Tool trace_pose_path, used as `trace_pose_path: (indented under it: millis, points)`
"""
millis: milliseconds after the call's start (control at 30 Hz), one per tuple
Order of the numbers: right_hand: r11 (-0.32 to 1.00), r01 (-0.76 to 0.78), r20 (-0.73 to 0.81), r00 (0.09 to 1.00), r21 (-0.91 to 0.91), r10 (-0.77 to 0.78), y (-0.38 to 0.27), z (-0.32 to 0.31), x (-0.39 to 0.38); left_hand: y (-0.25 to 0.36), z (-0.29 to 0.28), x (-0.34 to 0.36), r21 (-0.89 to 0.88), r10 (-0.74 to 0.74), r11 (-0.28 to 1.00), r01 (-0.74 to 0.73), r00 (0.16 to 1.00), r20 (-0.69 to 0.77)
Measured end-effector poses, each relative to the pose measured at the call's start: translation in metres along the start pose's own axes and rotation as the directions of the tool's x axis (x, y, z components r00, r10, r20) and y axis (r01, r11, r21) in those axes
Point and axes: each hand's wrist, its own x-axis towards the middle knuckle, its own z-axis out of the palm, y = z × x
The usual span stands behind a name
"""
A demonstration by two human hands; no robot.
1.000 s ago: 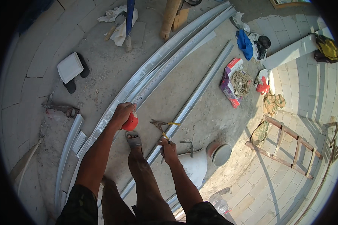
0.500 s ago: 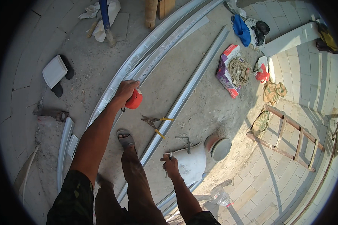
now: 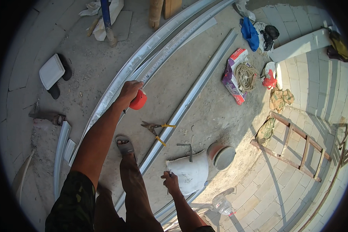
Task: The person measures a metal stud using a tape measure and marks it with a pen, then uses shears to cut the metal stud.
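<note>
My left hand (image 3: pixel 130 92) is closed around a red tape measure (image 3: pixel 138 101), at the inner edge of a long metal channel (image 3: pixel 158 66) with a row of small marks or holes along it. Whether a tape blade lies along that row, I cannot tell. My right hand (image 3: pixel 171 182), lower down, is closed on a slim pen-like stick, over the left edge of a white sack-like sheet (image 3: pixel 189 172). Between the hands, tin snips (image 3: pixel 155 130) with yellow handles lie open, their handles across a straight metal channel (image 3: pixel 185 104).
A grey hammer-like tool (image 3: pixel 190 151) lies at the sheet's top edge beside a lidded bucket (image 3: pixel 223 156). Coiled cable (image 3: pixel 246 76) sits on a torn box at right, above a wooden ladder (image 3: pixel 294 145). A handsaw (image 3: pixel 48 116) and white lid (image 3: pixel 52 71) are at left.
The whole view has shifted slightly. My right hand has moved a little toward me, with the stick still in it. My left hand keeps hold of the tape measure at nearly the same place.
</note>
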Motion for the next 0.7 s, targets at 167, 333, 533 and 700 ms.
trace_pose_path:
  millis: [167, 333, 533, 700]
  points:
    - [1.000, 0.006, -0.001, 1.000, -0.022, -0.006, -0.009, 0.005, 0.000, -0.019, -0.012, -0.010, 0.025, 0.035, 0.999, -0.034, 0.999, -0.014]
    - [0.999, 0.015, 0.013, 1.000, -0.050, -0.014, -0.013, 0.003, 0.003, -0.019, -0.016, -0.030, 0.033, 0.000, 0.999, 0.000, 1.000, 0.003]
    - [0.994, 0.057, -0.006, 0.998, -0.095, -0.058, -0.018, -0.005, 0.012, -0.035, -0.001, -0.020, -0.016, 0.002, 1.000, -0.001, 0.997, 0.071]
    - [0.981, 0.104, 0.098, 0.991, -0.162, -0.089, -0.034, 0.013, 0.010, -0.085, -0.043, -0.054, 0.016, -0.037, 0.999, 0.038, 0.999, -0.008]
